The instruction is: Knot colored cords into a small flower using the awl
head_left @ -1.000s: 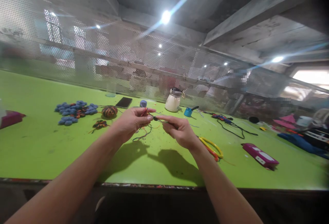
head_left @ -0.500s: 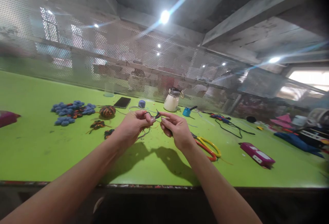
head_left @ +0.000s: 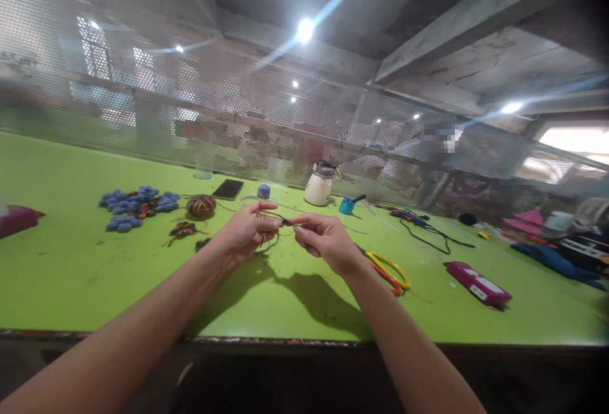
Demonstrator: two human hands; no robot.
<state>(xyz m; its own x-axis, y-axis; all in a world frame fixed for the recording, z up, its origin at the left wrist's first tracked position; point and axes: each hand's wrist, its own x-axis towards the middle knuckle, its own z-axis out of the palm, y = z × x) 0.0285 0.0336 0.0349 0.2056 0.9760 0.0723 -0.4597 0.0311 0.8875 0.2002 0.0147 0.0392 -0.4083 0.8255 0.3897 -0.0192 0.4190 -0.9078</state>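
Apparently pinched at both ends, a dark bit of yarn [head_left: 286, 221] hangs above the middle of the green table [head_left: 143, 281], too small to make out clearly. The left hand [head_left: 247, 227] nips its left end between thumb and fingers, one finger raised; the right hand [head_left: 327, 239] presses thumb and forefinger together on its right end, any tool there indistinct. The left wrist partly hides a dark tuft [head_left: 202, 245]; the right one covers the blades of the scissors [head_left: 399, 267]. At far left, a purple case [head_left: 21, 219] is cut off.

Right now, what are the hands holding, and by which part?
The left hand pinches a small dark yarn piece at one end; what the right hand grips is too small to tell.
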